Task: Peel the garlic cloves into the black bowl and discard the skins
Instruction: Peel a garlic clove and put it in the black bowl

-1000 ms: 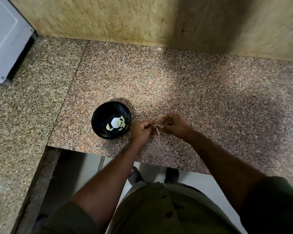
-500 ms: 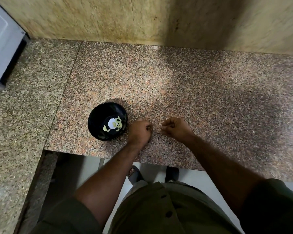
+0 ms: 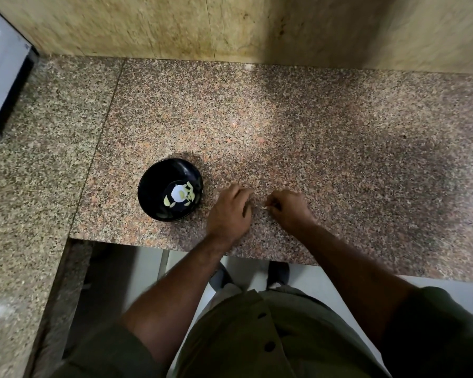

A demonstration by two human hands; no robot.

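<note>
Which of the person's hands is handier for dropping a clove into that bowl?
Probably the left hand: it lies right beside the round black bowl on the speckled granite counter. The right hand is farther away, pinching a pale scrap.

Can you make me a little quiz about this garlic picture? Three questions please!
1. True or false: the bowl sits by the left hand.
2. What lies in the bowl? A) whole onions B) pale cloves C) nothing
3. Which hand pinches a small pale bit?

Key:
1. True; it stands just left of that hand, on the counter.
2. B.
3. The right hand; whether the bit is skin or clove is too small to tell.
</note>
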